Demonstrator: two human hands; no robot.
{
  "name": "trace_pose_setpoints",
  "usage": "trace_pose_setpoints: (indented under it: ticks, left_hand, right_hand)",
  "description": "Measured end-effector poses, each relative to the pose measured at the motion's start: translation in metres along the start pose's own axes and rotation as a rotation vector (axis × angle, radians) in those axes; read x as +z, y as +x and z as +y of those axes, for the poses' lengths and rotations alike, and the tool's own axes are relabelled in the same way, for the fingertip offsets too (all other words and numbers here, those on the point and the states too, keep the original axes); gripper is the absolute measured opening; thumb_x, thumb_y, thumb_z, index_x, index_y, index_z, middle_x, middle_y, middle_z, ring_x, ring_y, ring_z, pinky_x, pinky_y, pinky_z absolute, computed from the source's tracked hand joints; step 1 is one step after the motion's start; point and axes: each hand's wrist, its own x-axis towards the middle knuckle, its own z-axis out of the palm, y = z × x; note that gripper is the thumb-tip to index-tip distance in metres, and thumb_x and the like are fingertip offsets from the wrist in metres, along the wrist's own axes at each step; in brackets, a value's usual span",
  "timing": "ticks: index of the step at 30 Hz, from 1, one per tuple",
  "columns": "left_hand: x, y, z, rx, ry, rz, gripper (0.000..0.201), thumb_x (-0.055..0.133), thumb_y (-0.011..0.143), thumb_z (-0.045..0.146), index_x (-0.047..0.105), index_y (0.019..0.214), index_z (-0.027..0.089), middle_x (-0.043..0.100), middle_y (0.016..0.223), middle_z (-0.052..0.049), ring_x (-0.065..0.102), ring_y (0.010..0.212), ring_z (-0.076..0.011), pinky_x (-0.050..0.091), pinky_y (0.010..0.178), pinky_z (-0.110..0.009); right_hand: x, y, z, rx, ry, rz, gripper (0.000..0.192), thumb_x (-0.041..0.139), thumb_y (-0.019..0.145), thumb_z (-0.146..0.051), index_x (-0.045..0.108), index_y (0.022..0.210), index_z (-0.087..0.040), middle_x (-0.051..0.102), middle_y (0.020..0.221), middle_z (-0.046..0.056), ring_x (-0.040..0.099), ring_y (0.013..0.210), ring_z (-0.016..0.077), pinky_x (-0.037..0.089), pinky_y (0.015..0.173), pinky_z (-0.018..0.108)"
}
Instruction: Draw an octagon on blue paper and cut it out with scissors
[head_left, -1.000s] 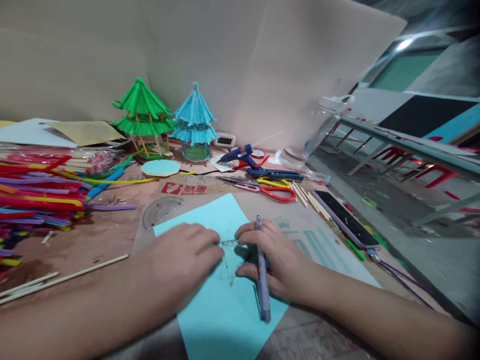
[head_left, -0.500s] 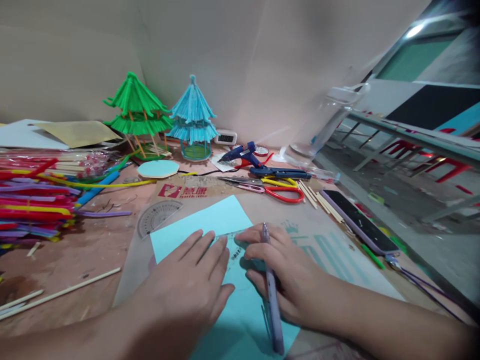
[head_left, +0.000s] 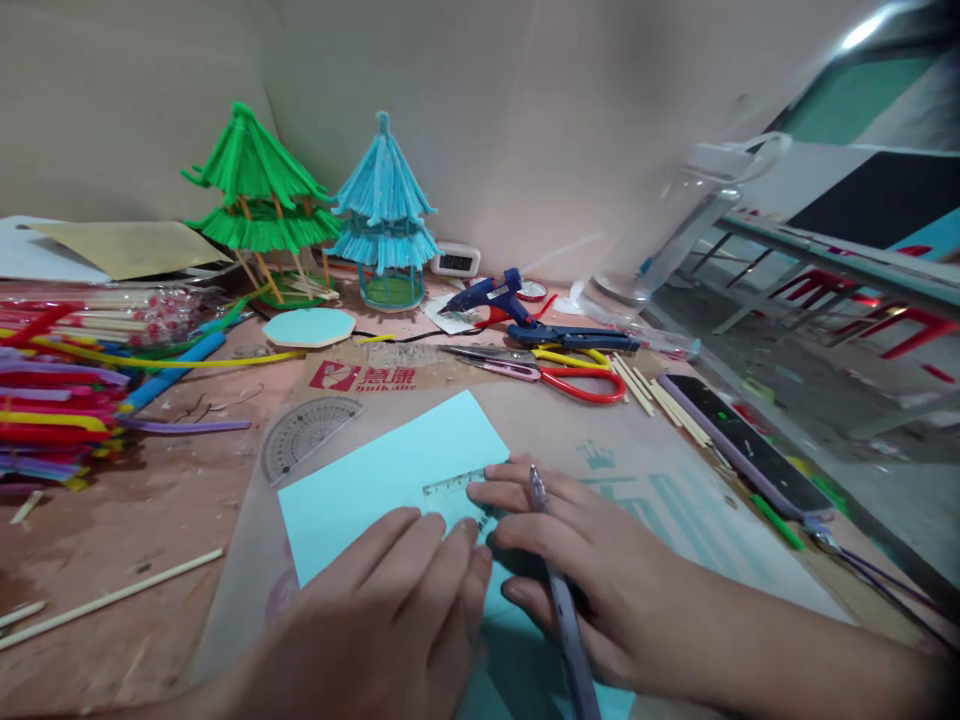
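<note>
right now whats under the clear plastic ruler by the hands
The clear plastic ruler lies on the light blue paper sheet. The left hand and right hand cover its lower part.

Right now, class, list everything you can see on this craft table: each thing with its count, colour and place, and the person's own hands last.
paper sheet: one, light blue, front centre, under both hands
clear ruler: one, transparent, on the sheet at the fingertips
pen: one, lilac-grey, in the right hand
protractor: one, clear, left of the sheet
straw pavilions: two, green and blue, at the back
octagon card: one, light blue, before the pavilions
straws: many, mixed colours, far left
glue gun: one, blue, back centre
scissors: red handles, right of centre
phone: one, dark, right edge
wooden sticks: several, front left
left hand: flat on the sheet
right hand: fingertips on the ruler
</note>
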Motion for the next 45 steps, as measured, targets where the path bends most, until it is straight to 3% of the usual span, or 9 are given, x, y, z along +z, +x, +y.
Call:
trace_pose_setpoints:
  ticks: [3, 6, 12, 20, 27, 30, 33, 37, 45]
  left_hand:
    - [0.001, -0.001, 0.000, 0.003, -0.040, 0.017, 0.039, 0.033, 0.105, 0.025, 0.071, 0.110, 0.021, 0.075, 0.115, 0.000, 0.063, 0.107, -0.0179, 0.039, 0.100, -0.033]
    - [0.004, -0.001, -0.003, 0.007, -0.001, 0.039, 0.040, 0.033, 0.104, 0.030, 0.069, 0.117, 0.017, 0.073, 0.123, -0.005, 0.065, 0.112, -0.0203, 0.041, 0.098, -0.035]
    - [0.010, 0.002, -0.008, 0.014, 0.013, -0.045, 0.045, 0.031, 0.102, 0.032, 0.065, 0.125, 0.012, 0.069, 0.129, -0.010, 0.069, 0.111, -0.0233, 0.051, 0.088, -0.036]
    - [0.011, 0.000, -0.014, 0.047, 0.049, -0.038, 0.044, 0.035, 0.101, 0.033, 0.063, 0.124, 0.007, 0.070, 0.126, -0.014, 0.065, 0.113, -0.0264, 0.038, 0.106, -0.040]
    - [0.015, 0.002, -0.017, 0.031, -0.013, -0.026, 0.039, 0.040, 0.102, 0.036, 0.064, 0.126, 0.017, 0.067, 0.133, -0.007, 0.059, 0.121, -0.0258, 0.030, 0.111, -0.041]
    - [0.014, -0.001, -0.017, 0.111, -0.068, -0.003, 0.029, 0.044, 0.102, 0.028, 0.069, 0.116, 0.022, 0.070, 0.128, 0.000, 0.060, 0.119, -0.0215, 0.035, 0.108, -0.038]
    - [0.013, -0.003, -0.016, 0.139, -0.041, 0.000, 0.034, 0.041, 0.102, 0.023, 0.069, 0.119, 0.016, 0.072, 0.125, -0.005, 0.064, 0.114, -0.0204, 0.043, 0.100, -0.034]
    - [0.014, -0.003, -0.015, 0.093, -0.036, 0.002, 0.040, 0.040, 0.102, 0.031, 0.067, 0.122, 0.009, 0.070, 0.127, -0.013, 0.065, 0.113, -0.0229, 0.044, 0.100, -0.033]
    - [0.024, -0.003, -0.009, -0.057, -0.199, -0.147, 0.057, 0.049, 0.097, 0.051, 0.049, 0.146, 0.022, 0.058, 0.145, -0.011, 0.055, 0.130, -0.0297, 0.043, 0.111, -0.044]
  right_hand:
    - [0.003, -0.002, 0.000, 0.029, -0.029, 0.027, 0.029, 0.062, 0.092, -0.019, 0.053, 0.120, -0.019, 0.059, 0.138, 0.013, 0.051, 0.130, 0.0273, 0.038, 0.115, 0.048]
    - [0.003, -0.002, -0.001, 0.043, -0.030, 0.001, 0.028, 0.061, 0.093, -0.019, 0.053, 0.119, -0.019, 0.059, 0.139, 0.014, 0.052, 0.129, 0.0280, 0.039, 0.115, 0.051]
    - [0.001, -0.001, -0.004, 0.096, -0.093, 0.028, 0.023, 0.056, 0.095, -0.021, 0.054, 0.118, -0.019, 0.061, 0.138, 0.015, 0.054, 0.130, 0.0292, 0.045, 0.111, 0.052]
    - [-0.001, -0.001, -0.007, 0.149, -0.195, 0.067, 0.013, 0.056, 0.095, -0.019, 0.055, 0.108, -0.020, 0.067, 0.126, 0.014, 0.059, 0.120, 0.0302, 0.052, 0.100, 0.048]
    - [-0.002, -0.003, 0.000, 0.210, -0.105, 0.078, 0.020, 0.059, 0.094, -0.021, 0.053, 0.113, -0.020, 0.058, 0.133, 0.015, 0.051, 0.127, 0.0296, 0.046, 0.104, 0.047]
    - [-0.002, -0.003, 0.002, 0.230, -0.077, 0.080, 0.016, 0.057, 0.096, -0.021, 0.053, 0.111, -0.021, 0.061, 0.129, 0.014, 0.053, 0.125, 0.0284, 0.047, 0.102, 0.045]
    - [-0.001, -0.002, 0.003, 0.233, -0.092, 0.094, 0.015, 0.056, 0.097, -0.020, 0.054, 0.112, -0.021, 0.063, 0.126, 0.014, 0.055, 0.122, 0.0281, 0.048, 0.100, 0.045]
    - [0.000, -0.002, 0.001, 0.190, -0.101, 0.125, 0.015, 0.056, 0.096, -0.017, 0.054, 0.111, -0.020, 0.066, 0.124, 0.013, 0.056, 0.123, 0.0278, 0.048, 0.101, 0.044]
    - [-0.002, -0.008, -0.003, 0.075, -0.229, 0.072, 0.035, 0.050, 0.088, -0.004, 0.050, 0.121, -0.017, 0.066, 0.132, 0.016, 0.064, 0.115, 0.0295, 0.054, 0.101, 0.048]
